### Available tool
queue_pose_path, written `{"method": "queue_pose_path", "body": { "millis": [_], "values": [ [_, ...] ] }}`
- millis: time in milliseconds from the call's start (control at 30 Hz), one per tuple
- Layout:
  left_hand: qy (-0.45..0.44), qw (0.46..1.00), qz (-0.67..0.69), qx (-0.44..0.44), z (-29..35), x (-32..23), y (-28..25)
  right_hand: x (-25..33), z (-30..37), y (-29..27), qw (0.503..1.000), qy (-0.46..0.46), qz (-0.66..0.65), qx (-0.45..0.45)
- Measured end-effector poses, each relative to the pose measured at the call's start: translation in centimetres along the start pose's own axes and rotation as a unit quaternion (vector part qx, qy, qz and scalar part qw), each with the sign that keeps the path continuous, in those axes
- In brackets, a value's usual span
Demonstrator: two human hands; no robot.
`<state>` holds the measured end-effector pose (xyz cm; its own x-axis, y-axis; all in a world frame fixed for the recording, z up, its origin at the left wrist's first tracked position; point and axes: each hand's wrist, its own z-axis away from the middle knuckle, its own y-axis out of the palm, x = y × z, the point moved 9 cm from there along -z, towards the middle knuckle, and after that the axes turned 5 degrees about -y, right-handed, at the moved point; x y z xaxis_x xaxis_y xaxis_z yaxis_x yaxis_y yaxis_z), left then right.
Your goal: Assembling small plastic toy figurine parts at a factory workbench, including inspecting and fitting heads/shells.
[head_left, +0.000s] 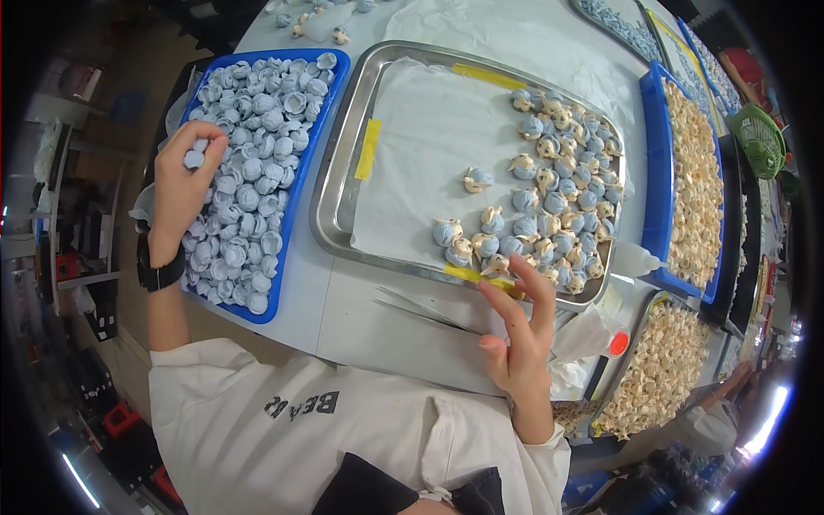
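Note:
My left hand (184,180) is over the left side of a blue tray (339,77) heaped with light-blue cup-shaped shells (249,197). Its thumb and fingers pinch a light-blue shell (195,158). My right hand (525,348) hangs by the near edge of a metal tray (330,202), fingers apart and nothing seen between them. Metal tweezers (425,311) lie on the table, one end close to my right thumb. Small cream-and-blue figures (525,202) crowd the right part of the metal tray, on white paper (412,163); one figure (477,179) sits apart from the rest.
At the right stand a blue bin (657,172) of cream pieces and another tray (657,369) of similar pieces. A white bottle (635,260) and a red cap (618,344) are beside the metal tray. A few figures (341,36) lie at the far left.

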<state>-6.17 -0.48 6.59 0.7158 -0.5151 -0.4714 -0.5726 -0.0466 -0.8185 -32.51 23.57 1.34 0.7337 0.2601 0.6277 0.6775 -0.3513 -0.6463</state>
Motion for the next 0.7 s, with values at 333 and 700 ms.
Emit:
{"method": "queue_pose_path", "body": {
  "millis": [333, 700],
  "values": [
    [-0.076, 0.989, 0.121, -0.027, -0.3, 1.1, -1.8, 0.5, 0.4, -0.9, 0.999, -0.026, 0.013, -0.03],
    [-0.208, 0.624, 0.642, 0.394, 14.0, -16.1, 12.3, 11.2, -2.1, 2.5, 0.977, -0.203, -0.042, 0.044]
  ]
}}
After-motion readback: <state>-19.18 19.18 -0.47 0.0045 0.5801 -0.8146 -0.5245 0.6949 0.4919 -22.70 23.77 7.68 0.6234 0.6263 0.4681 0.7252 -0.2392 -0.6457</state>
